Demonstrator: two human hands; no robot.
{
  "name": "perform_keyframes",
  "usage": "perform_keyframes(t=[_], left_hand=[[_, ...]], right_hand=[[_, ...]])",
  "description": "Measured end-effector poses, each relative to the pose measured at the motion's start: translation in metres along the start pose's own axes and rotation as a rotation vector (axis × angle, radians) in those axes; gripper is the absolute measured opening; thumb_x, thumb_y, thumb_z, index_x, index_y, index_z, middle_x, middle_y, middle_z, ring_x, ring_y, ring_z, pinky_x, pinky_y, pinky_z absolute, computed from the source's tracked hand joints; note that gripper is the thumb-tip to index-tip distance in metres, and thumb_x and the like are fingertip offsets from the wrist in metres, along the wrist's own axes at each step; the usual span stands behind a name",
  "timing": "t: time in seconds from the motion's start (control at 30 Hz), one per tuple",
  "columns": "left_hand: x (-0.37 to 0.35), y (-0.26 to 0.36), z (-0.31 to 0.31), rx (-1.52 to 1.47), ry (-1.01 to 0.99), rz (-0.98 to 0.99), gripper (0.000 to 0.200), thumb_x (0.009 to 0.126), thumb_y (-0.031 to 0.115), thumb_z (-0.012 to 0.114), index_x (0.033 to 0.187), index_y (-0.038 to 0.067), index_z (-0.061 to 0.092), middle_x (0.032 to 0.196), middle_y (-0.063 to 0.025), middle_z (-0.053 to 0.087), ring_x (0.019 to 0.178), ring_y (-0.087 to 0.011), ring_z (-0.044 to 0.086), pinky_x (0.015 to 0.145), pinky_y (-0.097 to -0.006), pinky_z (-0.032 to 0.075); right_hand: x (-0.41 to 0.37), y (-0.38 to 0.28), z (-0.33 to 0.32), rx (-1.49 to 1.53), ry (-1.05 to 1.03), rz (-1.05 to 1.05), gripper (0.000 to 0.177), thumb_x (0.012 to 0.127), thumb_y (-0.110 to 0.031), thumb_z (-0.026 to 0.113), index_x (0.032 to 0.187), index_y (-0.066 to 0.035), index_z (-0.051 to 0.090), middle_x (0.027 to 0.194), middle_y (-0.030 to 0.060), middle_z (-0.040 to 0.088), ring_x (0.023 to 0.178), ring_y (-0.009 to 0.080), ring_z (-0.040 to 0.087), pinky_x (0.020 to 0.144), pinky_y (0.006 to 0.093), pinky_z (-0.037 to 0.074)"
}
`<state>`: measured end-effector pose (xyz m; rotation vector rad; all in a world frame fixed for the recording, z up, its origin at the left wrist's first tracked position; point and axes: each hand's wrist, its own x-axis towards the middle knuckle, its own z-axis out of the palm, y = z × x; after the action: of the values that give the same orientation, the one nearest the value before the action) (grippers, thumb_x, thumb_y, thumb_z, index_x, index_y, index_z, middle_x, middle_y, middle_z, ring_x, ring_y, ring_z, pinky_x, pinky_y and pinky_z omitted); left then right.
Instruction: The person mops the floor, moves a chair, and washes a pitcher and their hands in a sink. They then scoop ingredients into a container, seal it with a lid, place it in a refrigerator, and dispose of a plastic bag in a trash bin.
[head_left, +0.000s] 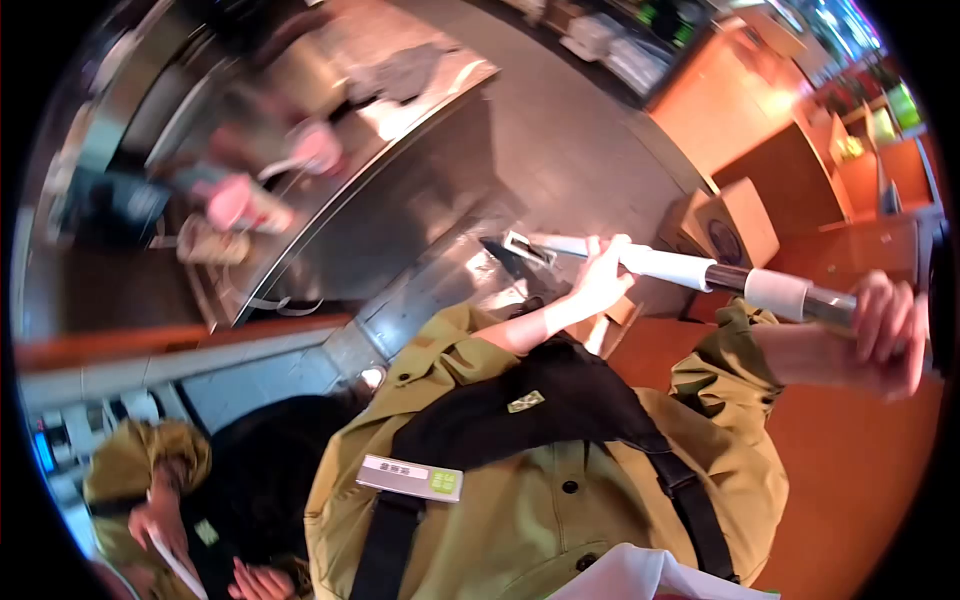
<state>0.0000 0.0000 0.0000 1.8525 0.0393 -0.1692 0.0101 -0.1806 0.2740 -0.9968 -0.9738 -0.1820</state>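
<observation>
Pole [668,267], one; left hand [602,274], right hand [888,335], both hands grasping it; badge [408,479], one.

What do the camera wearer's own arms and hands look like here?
The left hand and right hand are bare, with no gloves visible. The left sleeve and right sleeve are tan, loose, creased and bunched up.

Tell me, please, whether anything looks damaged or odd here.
The pole between the left grip and right grip looks odd: its white covering is interrupted, with darker sections showing. I cannot tell whether that is damage.
</observation>
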Motion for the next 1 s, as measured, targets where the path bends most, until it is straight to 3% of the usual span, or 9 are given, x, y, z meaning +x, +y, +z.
perform_keyframes(t=[0.07, 0.1, 0.17, 0.3, 0.4, 0.5, 0.73, 0.87, 1.0], left_hand=[[-0.013, 0.014, 0.009, 0.053, 0.007, 0.144, 0.054, 0.062, 0.008, 0.066, 0.109, 0.015, 0.04, 0.101, -0.0167, 0.036, 0.098, -0.0322, 0.041, 0.085, -0.0373, 0.037], [0.115, 0.042, 0.05, -0.045, 0.034, 0.222, 0.057, 0.061, 0.003, 0.064, 0.111, 0.013, 0.039, 0.103, -0.0165, 0.035, 0.097, -0.0312, 0.041, 0.085, -0.0359, 0.037], [0.143, 0.05, 0.082, -0.153, 0.086, 0.172, 0.058, 0.061, -0.002, 0.059, 0.114, 0.009, 0.038, 0.104, -0.0153, 0.036, 0.098, -0.0294, 0.041, 0.084, -0.034, 0.039], [0.197, 0.075, 0.097, -1.634, -0.178, -0.85, 0.031, 0.083, 0.011, 0.041, 0.11, -0.001, 0.034, 0.101, -0.0162, 0.043, 0.09, -0.0283, 0.049, 0.082, -0.0413, 0.042], [0.261, 0.106, 0.122, -1.582, -0.343, -0.785, 0.025, 0.085, 0.025, 0.045, 0.095, 0.003, 0.04, 0.09, -0.0127, 0.048, 0.082, -0.0241, 0.051, 0.076, -0.0409, 0.044], [0.332, 0.127, 0.157, -1.396, -0.484, -0.555, 0.018, 0.081, 0.017, 0.05, 0.089, 0.003, 0.043, 0.083, -0.0082, 0.049, 0.078, -0.0197, 0.051, 0.069, -0.0376, 0.046], [0.491, 0.216, 0.181, -1.276, -0.701, -0.617, 0.017, 0.077, 0.016, 0.055, 0.08, 0.002, 0.046, 0.073, -0.0068, 0.051, 0.066, -0.018, 0.053, 0.062, -0.0335, 0.047], [0.579, 0.277, 0.226, -1.256, -0.584, -0.714, 0.019, 0.074, 0.008, 0.051, 0.086, 0.001, 0.039, 0.072, -0.0086, 0.049, 0.064, -0.0185, 0.053, 0.058, -0.0338, 0.047], [0.682, 0.252, 0.297, -1.243, -0.607, -0.604, 0.018, 0.075, 0.009, 0.047, 0.086, 0.003, 0.034, 0.07, -0.0121, 0.049, 0.061, -0.0215, 0.051, 0.057, -0.0348, 0.047]], right_hand=[[-0.012, -0.027, 0.018, -0.015, -0.136, -0.045, 0.016, 0.07, -0.021, 0.052, 0.069, -0.007, 0.044, 0.053, -0.0028, 0.05, 0.042, 0.0039, 0.047, 0.051, 0.016, 0.041], [0.015, -0.003, -0.057, -0.081, -0.127, -0.127, 0.017, 0.069, -0.023, 0.054, 0.071, -0.008, 0.046, 0.053, -0.0033, 0.05, 0.041, 0.0038, 0.047, 0.051, 0.0159, 0.041], [0.014, -0.002, -0.087, -0.168, -0.105, -0.176, 0.02, 0.069, -0.027, 0.058, 0.073, -0.009, 0.05, 0.053, -0.0045, 0.052, 0.041, 0.0038, 0.048, 0.052, 0.0157, 0.04], [0.01, -0.001, -0.144, -0.363, -0.038, -0.241, 0.023, 0.068, -0.035, 0.059, 0.075, -0.013, 0.056, 0.056, -0.0092, 0.054, 0.045, 0.0007, 0.051, 0.054, 0.0142, 0.04], [0.025, 0.01, -0.176, -0.528, 0.035, -0.29, 0.02, 0.067, -0.033, 0.058, 0.075, -0.014, 0.056, 0.055, -0.011, 0.053, 0.044, -0.0004, 0.049, 0.051, 0.0127, 0.041], [0.057, 0.031, -0.22, -0.584, -0.012, -0.319, 0.019, 0.067, -0.032, 0.058, 0.074, -0.014, 0.056, 0.054, -0.0108, 0.053, 0.044, -0.001, 0.049, 0.05, 0.0122, 0.042], [0.179, 0.076, -0.307, -0.542, -0.096, -0.373, 0.015, 0.068, -0.02, 0.062, 0.068, -0.008, 0.053, 0.05, -0.0049, 0.053, 0.041, 0.0037, 0.051, 0.042, 0.0152, 0.044], [0.248, 0.088, -0.384, -0.588, -0.042, -0.348, 0.02, 0.066, -0.023, 0.066, 0.063, -0.01, 0.052, 0.048, -0.004, 0.052, 0.039, 0.0041, 0.05, 0.041, 0.0143, 0.042], [0.239, 0.137, -0.485, -0.677, 0.104, -0.361, 0.023, 0.067, -0.02, 0.067, 0.062, -0.005, 0.05, 0.052, 0.0024, 0.053, 0.037, 0.0075, 0.049, 0.035, 0.0165, 0.04]])
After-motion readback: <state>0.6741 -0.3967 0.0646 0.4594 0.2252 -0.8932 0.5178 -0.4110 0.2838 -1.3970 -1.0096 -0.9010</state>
